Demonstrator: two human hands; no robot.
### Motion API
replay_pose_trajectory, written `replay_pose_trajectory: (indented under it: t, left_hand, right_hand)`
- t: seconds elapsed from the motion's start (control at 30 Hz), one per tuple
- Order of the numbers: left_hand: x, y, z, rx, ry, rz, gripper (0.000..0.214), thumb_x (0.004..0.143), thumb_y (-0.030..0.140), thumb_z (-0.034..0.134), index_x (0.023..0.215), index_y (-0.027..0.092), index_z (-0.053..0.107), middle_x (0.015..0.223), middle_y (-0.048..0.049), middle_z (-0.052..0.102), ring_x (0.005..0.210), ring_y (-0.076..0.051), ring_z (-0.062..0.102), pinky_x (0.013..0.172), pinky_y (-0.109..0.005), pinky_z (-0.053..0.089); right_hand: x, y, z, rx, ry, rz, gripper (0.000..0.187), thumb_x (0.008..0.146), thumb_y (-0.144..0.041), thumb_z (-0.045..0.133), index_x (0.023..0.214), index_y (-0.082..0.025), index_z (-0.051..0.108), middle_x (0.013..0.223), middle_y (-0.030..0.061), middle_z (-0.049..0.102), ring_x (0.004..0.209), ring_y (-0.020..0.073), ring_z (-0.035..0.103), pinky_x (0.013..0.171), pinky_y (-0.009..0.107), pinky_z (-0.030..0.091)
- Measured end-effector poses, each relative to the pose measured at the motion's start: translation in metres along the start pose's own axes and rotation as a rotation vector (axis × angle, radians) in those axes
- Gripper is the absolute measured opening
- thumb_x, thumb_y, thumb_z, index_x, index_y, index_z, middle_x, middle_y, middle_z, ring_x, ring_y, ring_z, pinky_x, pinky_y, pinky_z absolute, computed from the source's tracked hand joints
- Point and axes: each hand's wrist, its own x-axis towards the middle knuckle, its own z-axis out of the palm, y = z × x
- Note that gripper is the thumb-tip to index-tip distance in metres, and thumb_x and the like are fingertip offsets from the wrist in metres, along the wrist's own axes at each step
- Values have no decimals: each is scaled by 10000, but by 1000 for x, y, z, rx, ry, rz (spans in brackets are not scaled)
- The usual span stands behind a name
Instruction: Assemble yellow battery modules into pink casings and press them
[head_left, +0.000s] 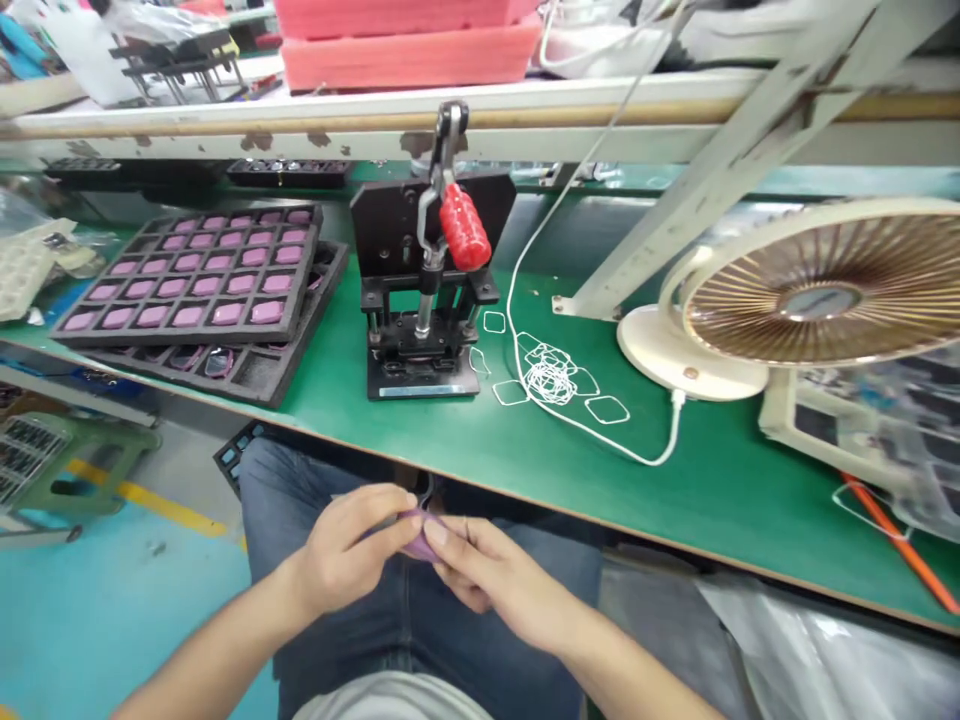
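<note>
Purple flexible piece point(420, 540) sits between both hands, held over the lap, partly hidden by fingers. Left hand point(349, 548) and right hand point(487, 572) are close together, fingertips pinching it from either side. Exact contact points hard to see. Hands are above denim jeans point(285, 500), clear of the green workbench point(720, 480).

Counts on the bench: 2 black trays, overlapping. Upper tray point(187, 275) holds about 30 pink pads point(268, 312), 6 across by 5 down. Lower tray point(247, 375) sticks out beneath it, with dark pockets, contents hard to make out.

1 hand press point(420, 320), black frame, red handle grip point(465, 227), right of the trays. Just right of the press, 5 or so loose white rectangular loops point(606, 409) lie apart, plus 1 tangled bunch point(550, 375); exact total unclear. 1 cream desk fan point(817, 295) on the far right, white cable point(600, 440) running past the loops. 2 pink foam sheets point(405, 60) on the shelf behind.
</note>
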Motion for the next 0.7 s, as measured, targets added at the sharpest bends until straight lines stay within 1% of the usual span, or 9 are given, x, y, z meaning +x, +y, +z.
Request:
replay_pose_trajectory:
  t: [0.07, 0.13, 0.2, 0.23, 0.27, 0.33, 0.47, 0.6, 0.7]
  left_hand:
    - [13, -9, -4, 35, 12, 0, 424, 1002, 7, 594, 1389, 156, 678, 1157, -144, 796, 1121, -246, 760, 950, -422, 678]
    - [33, -21, -5, 60, 62, -63, 381, 1002, 16, 606, 1329, 190, 695, 1098, -114, 809, 1048, -234, 769, 922, -426, 676]
    - [54, -36, -1, 87, 98, -145, 293, 1021, 64, 621, 1247, 222, 721, 1115, -95, 814, 1082, -240, 768, 971, -449, 660]
    - [63, -44, 2, 99, 90, -180, 246, 1034, 99, 622, 1212, 228, 731, 1153, -93, 813, 1138, -250, 761, 1018, -469, 645]
    - [71, -51, 5, 105, 71, -210, 208, 1046, 132, 620, 1188, 227, 739, 1190, -94, 811, 1185, -259, 753, 1054, -482, 633]
    - [80, -63, 14, 111, 33, -248, 177, 1057, 177, 616, 1170, 212, 748, 1206, -102, 813, 1201, -273, 756, 1059, -487, 638]
    - [78, -74, 31, 131, 29, -248, 184, 1048, 191, 625, 1167, 214, 765, 1156, -100, 830, 1137, -284, 787, 1049, -511, 646]
    - [72, -75, 35, 129, 31, -256, 216, 1046, 186, 617, 1191, 210, 775, 1170, -117, 830, 1147, -295, 786, 1053, -522, 639]
    - [69, -79, 24, 92, 40, -263, 240, 1052, 190, 610, 1221, 221, 776, 1168, -99, 836, 1134, -272, 789, 1029, -483, 647]
  right_hand:
    - [1, -31, -9, -375, 178, -161, 563, 1090, -666, 468, 784, -204, 569, 630, -40, 430, 534, 112, 355, 502, 261, 313]
    - [2, -74, -22, -826, 552, -520, 451, 1114, -501, 517, 819, -198, 675, 722, 25, 630, 636, 156, 564, 610, 288, 457]
    - [5, -124, -36, -1122, 904, -916, 234, 1095, -374, 593, 1072, -210, 760, 1011, 82, 779, 880, 221, 726, 789, 335, 563]
    - [9, -147, -41, -1214, 994, -1062, 235, 1084, -356, 625, 1235, -220, 742, 1182, 102, 784, 1022, 250, 749, 865, 355, 587]
    - [15, -167, -46, -1300, 1011, -1161, 324, 1074, -364, 651, 1367, -232, 693, 1333, 111, 751, 1145, 267, 741, 911, 360, 599]
    - [30, -195, -52, -1475, 936, -1237, 413, 1077, -390, 657, 1467, -256, 629, 1480, 91, 686, 1251, 259, 717, 889, 323, 619]
    - [56, -221, -55, -1616, 826, -1237, 284, 1160, -345, 495, 1304, -240, 717, 1341, 19, 770, 1108, 161, 778, 787, 219, 596]
    - [47, -252, -51, -1416, 1009, -1210, 465, 1186, -483, 359, 1425, -193, 633, 1277, 44, 764, 1164, 194, 752, 930, 307, 583]
    - [34, -252, -50, -1315, 1182, -1241, 405, 1177, -440, 423, 1274, -164, 704, 1142, 82, 781, 1103, 217, 754, 962, 359, 572]
